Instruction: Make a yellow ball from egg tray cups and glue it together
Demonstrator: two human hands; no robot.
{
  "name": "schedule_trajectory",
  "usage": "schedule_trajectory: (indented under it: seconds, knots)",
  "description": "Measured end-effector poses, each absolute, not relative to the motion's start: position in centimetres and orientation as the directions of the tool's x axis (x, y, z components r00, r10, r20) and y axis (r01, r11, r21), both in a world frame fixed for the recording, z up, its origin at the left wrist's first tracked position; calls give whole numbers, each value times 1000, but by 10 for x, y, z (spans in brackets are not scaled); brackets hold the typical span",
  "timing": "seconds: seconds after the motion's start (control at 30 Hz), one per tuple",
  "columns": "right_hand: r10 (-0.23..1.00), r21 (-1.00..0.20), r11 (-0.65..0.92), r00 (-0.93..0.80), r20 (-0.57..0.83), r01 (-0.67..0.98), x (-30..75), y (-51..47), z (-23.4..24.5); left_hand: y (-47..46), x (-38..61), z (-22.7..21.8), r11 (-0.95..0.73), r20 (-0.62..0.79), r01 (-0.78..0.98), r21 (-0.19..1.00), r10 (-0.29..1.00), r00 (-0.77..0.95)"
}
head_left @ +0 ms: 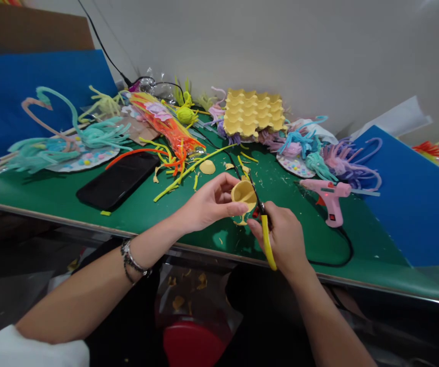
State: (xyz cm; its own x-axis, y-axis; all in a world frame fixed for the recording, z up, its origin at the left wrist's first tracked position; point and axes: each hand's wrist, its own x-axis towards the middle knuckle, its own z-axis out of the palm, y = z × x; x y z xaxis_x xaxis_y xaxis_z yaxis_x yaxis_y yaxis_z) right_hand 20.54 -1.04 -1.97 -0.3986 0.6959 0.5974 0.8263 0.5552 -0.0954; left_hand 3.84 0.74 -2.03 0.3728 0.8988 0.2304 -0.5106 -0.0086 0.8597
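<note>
1. Gripping a cut yellow cup (242,191) in the left hand (219,203), between thumb and fingers, above the green desk (366,244), with opening facing upward.
2. Holding scissors (267,242) by the yellow handles in the right hand (286,232), with blades pointing away along the right side of the cup; cannot tell whether in contact.
3. Showing, just beyond the left hand, a yellow scrap (207,166) near yellow-green fuzzy stems (194,172).
4. Showing, to the right, a pink glue gun (330,196) with cord trailing frontward; to the left, a black phone (118,178) lying flat.
5. Showing, farther back, a yellow egg tray (253,112) tilted over fuzzy decorations (303,142).
6. Showing, below the desk edge, a red stool (194,344).
</note>
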Motion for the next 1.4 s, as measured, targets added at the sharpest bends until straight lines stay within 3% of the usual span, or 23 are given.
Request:
schedule_trajectory:
  seconds: [0.4, 0.9, 1.23, 1.4]
  knots:
    - [696, -38, 535, -415, 587, 844, 209, -11, -16, 8, 36, -20, -23, 239, -499, 867, 896, 375]
    - [698, -90, 563, -414, 585, 822, 211, -14, -12, 5, 33, -17, -67, 277, -461, 885, 871, 406]
    - [696, -99, 552, -392, 602, 828, 210, -14, -14, 6, 33, -15, -19, 230, -463, 886, 886, 404]
    - [730, -233, 551, -327, 600, 802, 209, -15, -12, 5, 35, -17, 2, 224, -463, 886, 873, 433]
